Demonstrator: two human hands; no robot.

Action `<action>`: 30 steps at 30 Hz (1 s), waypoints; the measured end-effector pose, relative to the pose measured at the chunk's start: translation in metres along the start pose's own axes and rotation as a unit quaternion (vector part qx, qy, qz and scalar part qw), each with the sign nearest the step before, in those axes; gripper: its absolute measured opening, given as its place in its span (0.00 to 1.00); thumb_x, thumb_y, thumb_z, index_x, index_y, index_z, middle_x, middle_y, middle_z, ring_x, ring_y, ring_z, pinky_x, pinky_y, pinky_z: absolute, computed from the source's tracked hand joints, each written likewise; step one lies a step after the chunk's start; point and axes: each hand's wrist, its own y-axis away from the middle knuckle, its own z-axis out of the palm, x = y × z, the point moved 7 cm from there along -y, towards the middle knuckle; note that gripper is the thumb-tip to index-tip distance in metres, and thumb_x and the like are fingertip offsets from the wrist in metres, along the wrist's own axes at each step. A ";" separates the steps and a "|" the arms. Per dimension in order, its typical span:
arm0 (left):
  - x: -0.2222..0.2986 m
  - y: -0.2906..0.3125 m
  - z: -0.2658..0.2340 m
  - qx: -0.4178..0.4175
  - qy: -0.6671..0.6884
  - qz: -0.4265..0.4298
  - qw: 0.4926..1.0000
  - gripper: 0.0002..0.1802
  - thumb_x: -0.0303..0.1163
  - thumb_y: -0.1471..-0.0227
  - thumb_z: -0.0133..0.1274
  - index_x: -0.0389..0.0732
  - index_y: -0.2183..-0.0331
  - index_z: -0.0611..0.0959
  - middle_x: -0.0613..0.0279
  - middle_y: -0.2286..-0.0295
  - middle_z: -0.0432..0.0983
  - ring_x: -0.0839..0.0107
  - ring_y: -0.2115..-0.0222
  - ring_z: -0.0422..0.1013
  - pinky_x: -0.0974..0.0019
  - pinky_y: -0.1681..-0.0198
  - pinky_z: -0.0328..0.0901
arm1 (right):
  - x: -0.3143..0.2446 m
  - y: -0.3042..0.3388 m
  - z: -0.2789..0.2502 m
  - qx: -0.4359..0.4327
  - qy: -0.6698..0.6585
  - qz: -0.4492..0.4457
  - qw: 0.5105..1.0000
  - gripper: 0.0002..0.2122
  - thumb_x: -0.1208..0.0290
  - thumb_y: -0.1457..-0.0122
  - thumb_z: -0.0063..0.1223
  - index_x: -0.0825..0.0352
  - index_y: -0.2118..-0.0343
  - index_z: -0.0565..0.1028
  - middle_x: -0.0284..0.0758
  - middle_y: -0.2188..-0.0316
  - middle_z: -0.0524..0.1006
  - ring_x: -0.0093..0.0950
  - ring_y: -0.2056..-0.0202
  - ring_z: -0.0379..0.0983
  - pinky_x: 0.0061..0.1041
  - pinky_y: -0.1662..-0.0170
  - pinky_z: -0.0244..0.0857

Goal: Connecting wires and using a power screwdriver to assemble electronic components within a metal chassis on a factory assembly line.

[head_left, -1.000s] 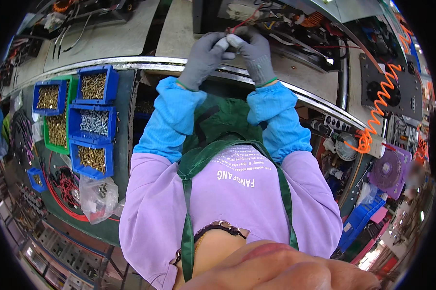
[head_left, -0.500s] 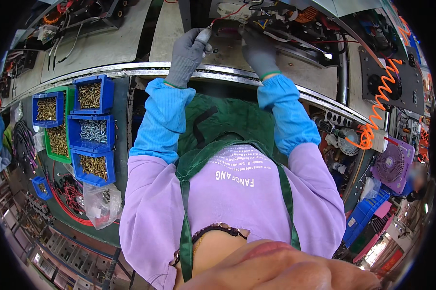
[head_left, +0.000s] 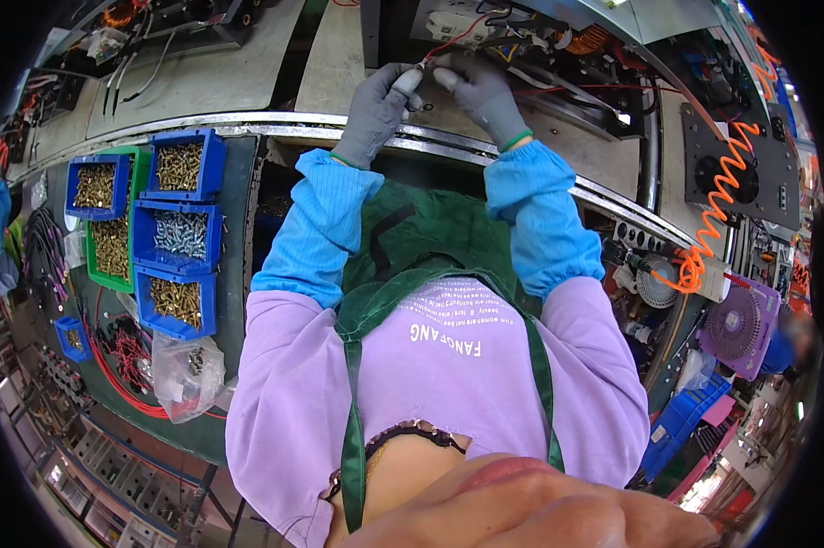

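At the bench's near edge, my left hand (head_left: 380, 110), in a grey glove, pinches the end of a red wire (head_left: 462, 38) between thumb and fingers. The wire runs up into an open metal-cased unit (head_left: 540, 55) full of wiring. Close to that wire end is my right hand (head_left: 485, 99), also gloved, its thumb and fingers drawn together. Whether it holds anything small cannot be made out. A small dark ring (head_left: 427, 106) lies on the bench beside my left fingers.
On the left, blue bins (head_left: 176, 301) and a green bin (head_left: 110, 251) hold brass-coloured and silver screws. Below them lie red wires (head_left: 124, 388) and a clear plastic bag (head_left: 188, 374). An orange coiled hose (head_left: 727, 183) hangs at right, near a purple fan (head_left: 739, 324).
My right hand has come out from the unit's wiring toward my left fingertips. My left hand, still pinching the wire, sits slightly further right. The whole view has shifted a little.
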 end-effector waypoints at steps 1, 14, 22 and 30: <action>-0.002 0.001 0.002 -0.021 0.008 -0.009 1.000 0.17 0.42 0.43 0.46 0.38 0.63 0.77 0.70 0.76 0.73 0.83 0.77 0.66 0.78 0.75 0.60 | -0.013 0.008 0.000 -0.029 -0.037 0.031 0.998 0.14 0.64 0.43 0.49 0.65 0.57 0.73 0.40 0.65 0.77 0.29 0.62 0.73 0.27 0.57 0.65; 0.006 0.003 0.007 -0.001 -0.090 -0.009 0.996 0.17 0.40 0.44 0.47 0.36 0.62 0.77 0.65 0.75 0.73 0.79 0.77 0.69 0.75 0.75 0.63 | -0.023 0.022 0.001 -0.014 0.078 -0.010 0.997 0.13 0.59 0.42 0.44 0.61 0.61 0.74 0.41 0.68 0.76 0.42 0.67 0.72 0.36 0.64 0.67; 0.006 0.002 0.001 0.035 -0.071 0.097 0.992 0.13 0.32 0.45 0.49 0.34 0.60 0.77 0.62 0.75 0.73 0.79 0.78 0.69 0.75 0.73 0.64 | 0.015 -0.001 0.016 0.061 0.409 -0.144 0.899 0.21 0.53 0.44 0.42 0.59 0.51 0.70 0.38 0.52 0.70 0.37 0.53 0.68 0.34 0.51 0.62; -0.006 0.001 -0.003 0.054 -0.060 0.052 0.995 0.14 0.37 0.46 0.51 0.38 0.62 0.79 0.65 0.74 0.74 0.81 0.78 0.67 0.75 0.73 0.64 | 0.036 -0.011 0.017 -0.107 0.336 0.037 0.935 0.21 0.56 0.48 0.50 0.57 0.51 0.70 0.38 0.53 0.72 0.37 0.53 0.69 0.35 0.53 0.64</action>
